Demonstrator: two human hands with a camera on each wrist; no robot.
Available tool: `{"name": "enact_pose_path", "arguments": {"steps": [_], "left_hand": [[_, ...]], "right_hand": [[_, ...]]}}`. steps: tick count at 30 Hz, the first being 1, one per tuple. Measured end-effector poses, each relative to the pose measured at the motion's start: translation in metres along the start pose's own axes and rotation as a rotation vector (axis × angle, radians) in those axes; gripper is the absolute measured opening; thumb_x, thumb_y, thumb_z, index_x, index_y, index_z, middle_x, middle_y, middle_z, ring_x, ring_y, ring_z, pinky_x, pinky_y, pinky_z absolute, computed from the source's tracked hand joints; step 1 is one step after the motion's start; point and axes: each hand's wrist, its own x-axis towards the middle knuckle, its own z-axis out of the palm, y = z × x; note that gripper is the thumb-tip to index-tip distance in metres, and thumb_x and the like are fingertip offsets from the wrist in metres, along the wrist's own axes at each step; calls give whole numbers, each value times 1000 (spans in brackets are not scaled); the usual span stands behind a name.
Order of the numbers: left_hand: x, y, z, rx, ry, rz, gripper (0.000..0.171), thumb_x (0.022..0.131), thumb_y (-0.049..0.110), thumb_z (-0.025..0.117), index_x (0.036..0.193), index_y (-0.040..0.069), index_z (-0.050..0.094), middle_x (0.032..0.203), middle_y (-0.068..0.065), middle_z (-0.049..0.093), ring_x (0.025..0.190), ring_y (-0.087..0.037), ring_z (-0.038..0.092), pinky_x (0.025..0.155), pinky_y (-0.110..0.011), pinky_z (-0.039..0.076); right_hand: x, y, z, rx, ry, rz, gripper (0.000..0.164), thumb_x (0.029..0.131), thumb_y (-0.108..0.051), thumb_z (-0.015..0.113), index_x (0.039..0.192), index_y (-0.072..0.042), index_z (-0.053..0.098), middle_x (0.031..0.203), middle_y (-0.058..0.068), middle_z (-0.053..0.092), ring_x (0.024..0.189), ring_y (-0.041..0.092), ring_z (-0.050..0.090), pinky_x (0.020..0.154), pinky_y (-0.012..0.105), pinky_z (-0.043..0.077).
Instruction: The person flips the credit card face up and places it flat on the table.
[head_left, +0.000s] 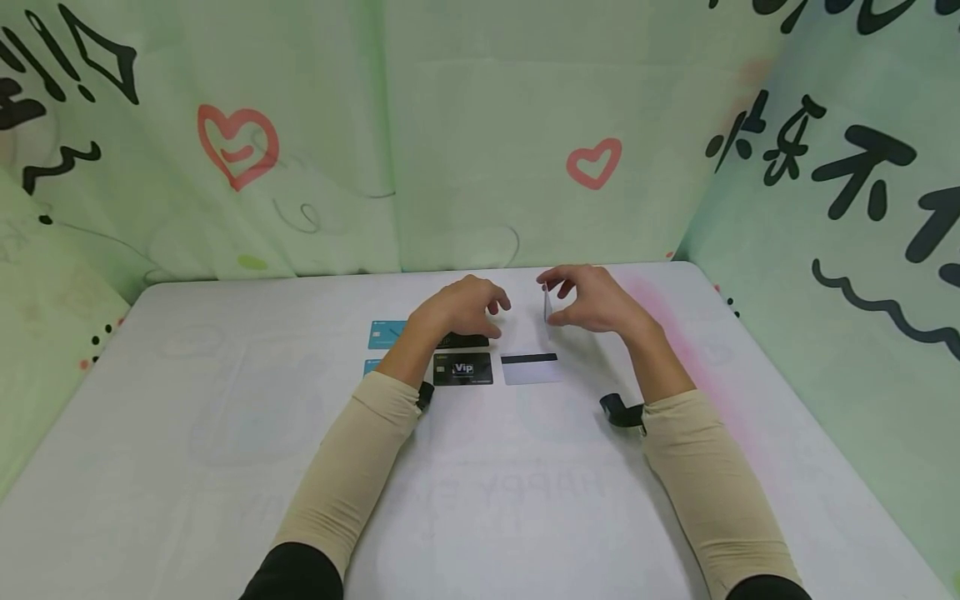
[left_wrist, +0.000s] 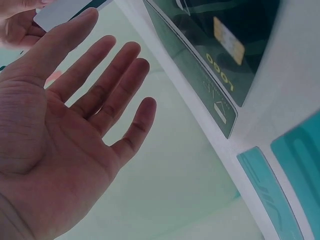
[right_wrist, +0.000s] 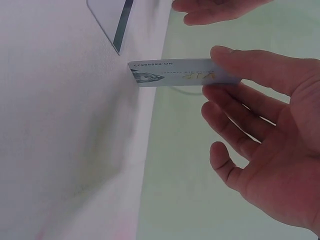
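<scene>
Between thumb and fingers my right hand [head_left: 592, 302] pinches a silver-grey VIP card [right_wrist: 175, 72], held on edge above the far part of the table. My left hand [head_left: 463, 308] hovers over the rear black card [head_left: 467, 341] with loosely bent, spread fingers, and the left wrist view shows its palm holding nothing. In front of that card lies another black VIP card [head_left: 462, 369]. To its right is a pale card [head_left: 531, 371] with a dark stripe across its top, flat on the table.
Two blue cards lie left of the black ones, a rear one [head_left: 386, 334] and a front one [head_left: 371, 367] partly hidden by my left arm. The white table [head_left: 225, 433] ends at a green curtain [head_left: 480, 150] behind, with more curtain at both sides.
</scene>
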Motion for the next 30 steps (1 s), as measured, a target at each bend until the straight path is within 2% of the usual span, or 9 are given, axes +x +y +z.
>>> {"name": "enact_pose_path", "arguments": {"steps": [8, 15, 30], "left_hand": [[-2, 1, -3, -11, -1, 4, 45, 94, 22, 77, 136, 12, 68, 127, -8, 71, 122, -24, 62, 105, -40, 50], [-4, 0, -4, -67, -4, 0, 46, 93, 20, 77, 137, 11, 67, 129, -9, 70, 123, -25, 62, 106, -40, 50], [-2, -9, 0, -155, 14, 47, 50, 93, 18, 78, 140, 9, 64, 132, -8, 70, 123, -24, 64, 104, -38, 51]], "right_hand": [[0, 2, 2, 5, -17, 15, 56, 82, -12, 83, 135, -3, 66, 128, 15, 69, 115, 33, 62, 97, 50, 48], [3, 9, 8, 24, -63, 48, 54, 83, -13, 83, 133, -5, 67, 126, 13, 69, 116, 32, 61, 98, 49, 48], [8, 18, 20, 22, -109, 71, 54, 80, -13, 86, 130, -5, 69, 121, 10, 73, 110, 29, 62, 95, 44, 47]]}}
